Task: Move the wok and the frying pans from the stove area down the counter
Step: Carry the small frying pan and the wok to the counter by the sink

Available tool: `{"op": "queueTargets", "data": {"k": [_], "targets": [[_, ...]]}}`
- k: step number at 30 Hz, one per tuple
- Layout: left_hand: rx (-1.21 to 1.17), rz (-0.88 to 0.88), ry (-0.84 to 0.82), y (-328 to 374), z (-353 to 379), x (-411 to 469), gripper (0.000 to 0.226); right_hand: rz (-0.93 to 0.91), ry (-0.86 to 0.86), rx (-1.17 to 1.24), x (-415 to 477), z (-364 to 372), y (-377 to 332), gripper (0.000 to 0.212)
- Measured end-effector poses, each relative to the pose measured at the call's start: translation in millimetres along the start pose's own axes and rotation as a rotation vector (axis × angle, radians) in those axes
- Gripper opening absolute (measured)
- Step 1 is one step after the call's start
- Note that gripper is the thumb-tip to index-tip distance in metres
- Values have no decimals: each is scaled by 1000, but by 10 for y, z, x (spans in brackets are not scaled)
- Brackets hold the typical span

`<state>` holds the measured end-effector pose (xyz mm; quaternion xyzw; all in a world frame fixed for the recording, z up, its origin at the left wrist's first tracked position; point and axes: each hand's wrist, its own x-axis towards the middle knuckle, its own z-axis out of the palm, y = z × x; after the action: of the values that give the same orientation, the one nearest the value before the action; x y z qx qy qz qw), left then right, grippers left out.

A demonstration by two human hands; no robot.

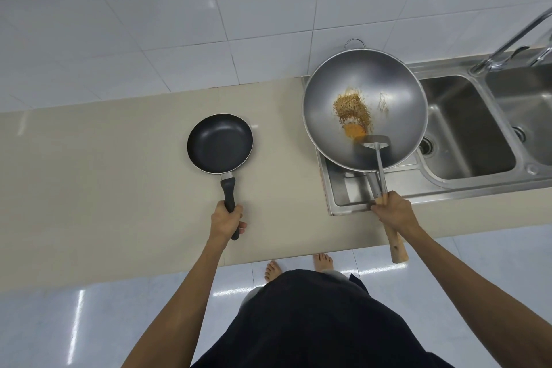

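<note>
A small black frying pan (220,143) rests on the beige counter (119,173). My left hand (227,219) is closed round its black handle. To the right, a large steel wok (366,109) sits above the sink's drainboard, with brown and orange food in its bottom. A metal spatula (377,145) lies inside the wok against the food. My right hand (391,210) grips the wok's wooden handle (395,245) together with the spatula's shaft.
A steel double sink (466,128) with a faucet (513,39) fills the right end of the counter. A white tiled wall stands behind. The counter's front edge runs just below my hands, and my bare feet stand on the glossy floor.
</note>
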<state>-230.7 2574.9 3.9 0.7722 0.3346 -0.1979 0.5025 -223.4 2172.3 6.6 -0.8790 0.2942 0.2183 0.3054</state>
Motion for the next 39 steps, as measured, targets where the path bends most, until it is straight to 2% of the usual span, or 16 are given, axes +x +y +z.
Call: {"op": "queueTargets", "data": {"k": [13,19,25,32,39], "targets": [[104,90,-6,22,-177,9,33,23,8,44,-110,65,21,34],[326,258,85,206,-425,49,54,-8,55,42,-103,-109,-122,64],[562,520,128,561,-458,-2,53,-118,109,-29,-156,-315,-297,65],[735,745,-92,1073,152,-215,50,-218,138,-61,-184,-742,-113,69],[839,944,-187,1640,1355,-818,53,-235,228,-49,-155,-1397,728,67]]}}
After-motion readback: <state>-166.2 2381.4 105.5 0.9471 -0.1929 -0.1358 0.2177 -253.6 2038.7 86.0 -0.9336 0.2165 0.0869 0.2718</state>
